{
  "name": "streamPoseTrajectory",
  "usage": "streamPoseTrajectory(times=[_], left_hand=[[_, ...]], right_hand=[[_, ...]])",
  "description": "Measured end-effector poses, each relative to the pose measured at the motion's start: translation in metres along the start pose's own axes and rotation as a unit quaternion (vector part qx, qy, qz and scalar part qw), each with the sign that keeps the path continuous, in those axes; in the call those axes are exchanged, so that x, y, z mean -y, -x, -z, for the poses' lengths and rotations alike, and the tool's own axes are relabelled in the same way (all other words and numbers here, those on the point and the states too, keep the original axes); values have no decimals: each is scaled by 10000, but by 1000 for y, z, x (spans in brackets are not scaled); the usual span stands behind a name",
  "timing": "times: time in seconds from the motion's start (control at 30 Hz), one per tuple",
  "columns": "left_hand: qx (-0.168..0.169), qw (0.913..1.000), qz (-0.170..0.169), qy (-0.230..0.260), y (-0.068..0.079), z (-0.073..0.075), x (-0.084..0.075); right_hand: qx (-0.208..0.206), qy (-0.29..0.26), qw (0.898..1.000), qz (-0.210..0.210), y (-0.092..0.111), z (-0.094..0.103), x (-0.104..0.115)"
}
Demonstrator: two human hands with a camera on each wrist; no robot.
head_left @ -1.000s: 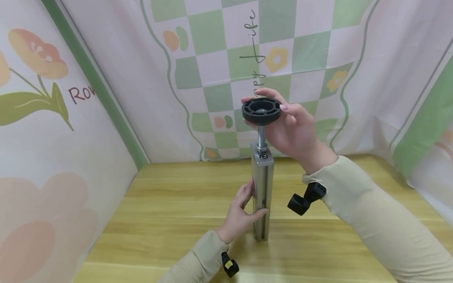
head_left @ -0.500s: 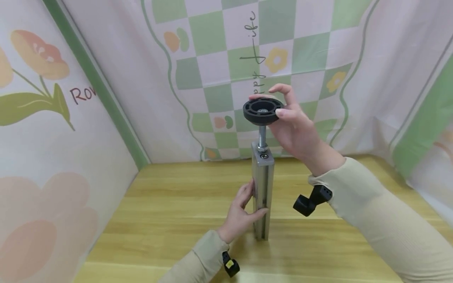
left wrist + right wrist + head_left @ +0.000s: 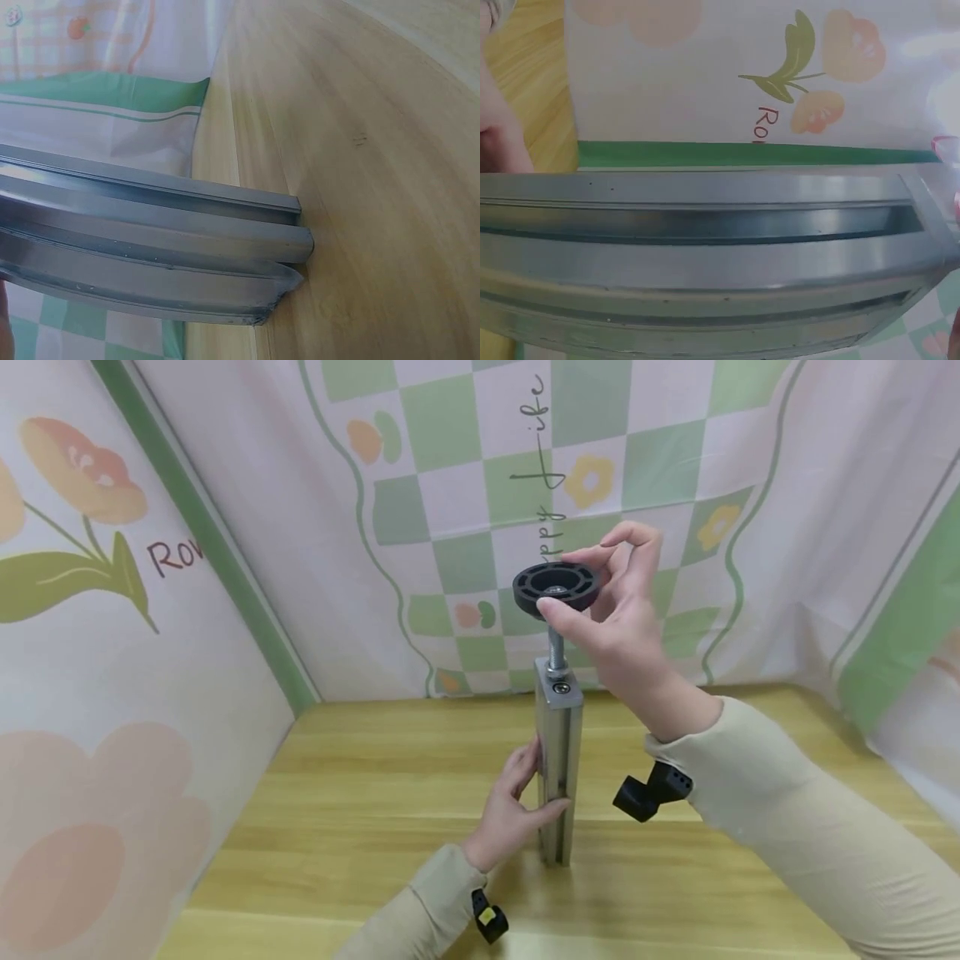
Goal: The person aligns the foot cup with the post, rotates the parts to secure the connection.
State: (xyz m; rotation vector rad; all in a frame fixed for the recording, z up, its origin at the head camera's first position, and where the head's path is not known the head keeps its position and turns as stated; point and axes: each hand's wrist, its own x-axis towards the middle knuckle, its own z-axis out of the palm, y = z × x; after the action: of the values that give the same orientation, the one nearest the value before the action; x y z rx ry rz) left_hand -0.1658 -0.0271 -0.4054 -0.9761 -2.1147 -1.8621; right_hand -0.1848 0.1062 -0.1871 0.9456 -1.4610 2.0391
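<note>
A slotted aluminium profile stands upright on the wooden table, with a metal end plate bolted on top. From that plate a threaded stud rises to a round black levelling foot, its ribbed underside facing up. My right hand pinches the foot's rim, thumb at the front and fingers at the far side. Lower down, my left hand grips the profile from the left, thumb across its near face. The left wrist view shows the profile's lower end at the tabletop; the right wrist view shows its slotted side.
The wooden table reaches back to a checked fabric curtain. A printed curtain panel hangs along the left side. Black camera mounts are strapped to both wrists.
My right hand has shifted its hold on the foot: the thumb slid from the right side to the front of the rim, and the fingers lifted and moved right. The left hand stays put.
</note>
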Motion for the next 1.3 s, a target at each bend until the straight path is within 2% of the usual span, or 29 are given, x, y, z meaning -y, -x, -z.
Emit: streamPoseTrajectory(times=[0.1,0.17,0.23,0.3,0.4,0.47,0.53,0.63,0.7,0.77,0.9,0.97,1.1,1.2,1.3], left_hand=[[-15,10000,-59,52,0,1,0],[-15,9999,-85,105,-1,1,1],[-17,9999,-65,157,-2,1,1],[-13,9998,-64,195,-2,1,1],[0,9998,-115,185,-2,1,1],[10,9997,-189,145,-1,0,1],[6,9996,-252,91,-1,-1,2],[6,9997,-245,48,0,-1,2],[14,9998,-200,51,0,-1,2],[31,9999,-135,61,0,0,1],[32,10000,-32,55,0,0,1],[29,10000,-27,23,0,0,2],[41,10000,-34,32,-1,0,2],[34,9999,31,112,-1,0,1],[27,9998,105,175,-2,0,1]], right_hand=[[-176,1069,9926,546,-1,-3,0],[-381,1839,9784,864,-1,-5,1],[-584,2347,9640,1102,-1,-7,1],[-732,2648,9531,1269,-1,-8,1],[-836,2644,9510,1370,0,-7,-1],[-786,2326,9599,1351,0,-5,-3],[-621,1760,9748,1218,-1,-4,-5],[-219,325,9968,697,-5,0,-7],[193,-722,9971,164,-8,4,-9],[608,-1725,9822,-431,-12,9,-11],[1530,-2924,9354,-1269,-16,18,-16],[1814,-3380,9119,-1457,-17,20,-18],[2076,-4080,8732,-1670,-17,20,-19],[2166,-4194,8638,-1761,-17,19,-18],[2158,-4126,8660,-1823,-16,19,-17]])
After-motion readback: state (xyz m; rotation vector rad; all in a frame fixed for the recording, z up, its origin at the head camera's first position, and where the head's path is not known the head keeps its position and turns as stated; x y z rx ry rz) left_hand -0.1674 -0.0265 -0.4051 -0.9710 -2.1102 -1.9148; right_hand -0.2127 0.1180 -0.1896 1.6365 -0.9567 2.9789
